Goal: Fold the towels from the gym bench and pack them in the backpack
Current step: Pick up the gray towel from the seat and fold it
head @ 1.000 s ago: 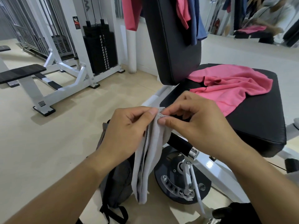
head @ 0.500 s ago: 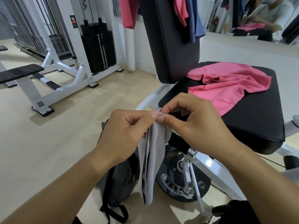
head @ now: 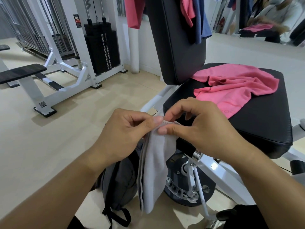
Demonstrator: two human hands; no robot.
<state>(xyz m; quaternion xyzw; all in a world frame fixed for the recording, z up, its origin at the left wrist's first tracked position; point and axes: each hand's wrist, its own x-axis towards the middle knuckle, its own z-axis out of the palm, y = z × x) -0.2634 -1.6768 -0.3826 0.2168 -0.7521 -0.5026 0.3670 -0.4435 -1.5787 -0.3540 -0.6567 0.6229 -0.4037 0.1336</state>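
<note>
Both hands pinch the top edge of the grey towel (head: 154, 164): left hand (head: 123, 135) thumb against forefinger on the left corner, right hand (head: 200, 129) thumb and forefinger on the same edge just beside it, thumbs almost touching. Each grip is narrow, closed on cloth. Other right fingers (head: 189, 105) curl loose above the edge.

Towel hangs straight down in the air, folded lengthwise into a narrow strip, several layers showing along its left edge. Plain pale grey, soft matte, hemmed top edge bunched between the thumbs. Lower end is free, off the floor.

Dark grey backpack (head: 118, 182) stands on the floor directly behind and left of the hanging towel, black strap loop (head: 115, 215) at its base. Whether it is open, can't tell.

Right of it: black round pivot plate (head: 186, 182) and white frame of the gym bench.

Further back, the black padded seat serves as the counter (head: 257, 129). Pink towel (head: 234, 87) lies crumpled and unfolded on its far half, well apart from the hands.

Upright backrest pad (head: 176, 40) carries more cloth draped over the top: pink piece (head: 186, 9), navy piece (head: 202, 20).
</note>
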